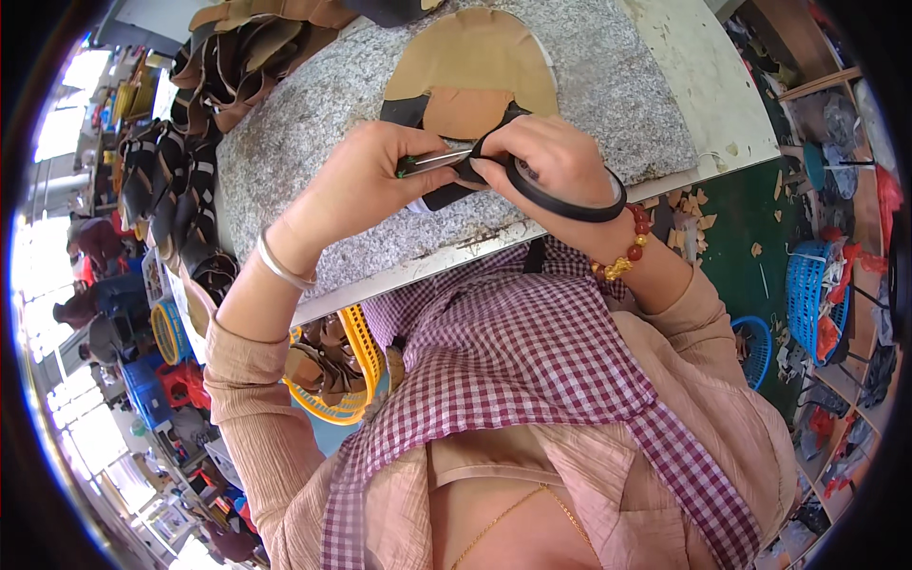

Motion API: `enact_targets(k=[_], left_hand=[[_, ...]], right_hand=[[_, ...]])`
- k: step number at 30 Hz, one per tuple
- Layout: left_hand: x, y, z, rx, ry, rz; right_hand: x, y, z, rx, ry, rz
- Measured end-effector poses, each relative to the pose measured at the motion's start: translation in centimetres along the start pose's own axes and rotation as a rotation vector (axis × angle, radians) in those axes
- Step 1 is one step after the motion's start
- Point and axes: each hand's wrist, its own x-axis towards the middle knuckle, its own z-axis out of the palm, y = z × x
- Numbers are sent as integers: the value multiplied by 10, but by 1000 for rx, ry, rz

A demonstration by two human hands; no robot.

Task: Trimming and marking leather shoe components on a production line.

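A pair of scissors with black looped handles [576, 207] is in my right hand [559, 157], one large loop hanging round the back of it. Its silver blades [446, 159] point left, lying between the thumb and forefinger of my left hand [366, 171]. Those fingers are closed, with a bit of green at their tips; what exactly they pinch is hidden. Just beyond both hands, a tan and black shoe upper [472, 57] lies flat with a brown patch [465, 112]. Below my fingers a black strip [451, 196] shows, partly covered.
The grey stone slab [294, 123] rests on a white-edged table [708, 161]. Brown and black leather pieces [252, 47] pile up at the far left, black shoe parts [180, 190] nearer. A yellow basket [356, 366] of pieces stands below the edge. Blue baskets [815, 299] stand right.
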Motion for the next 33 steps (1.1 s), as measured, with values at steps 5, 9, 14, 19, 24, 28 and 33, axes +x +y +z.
enact_targets(k=[5,9,14,19,24,28,33], left_hand=[[-10,-9,2,1,-23,84],[-14,-14,3,-8,-33,99],[-15,-18,-1,35,-9,183],[-5,13,0,129,26,147],[1,25,7,66,10,-45],[3,9,15,-87,-48,-67],[-4,-10,22,-229,-64,24]], right_hand=[[-3,9,-22,218,-133,82],[-3,8,-25,428,-160,232],[-2,9,-18,403,-118,248],[-5,11,-8,266,-70,167],[-4,15,-14,199,-63,107],[0,24,-27,161,-101,51],[5,33,-31,233,-180,9]])
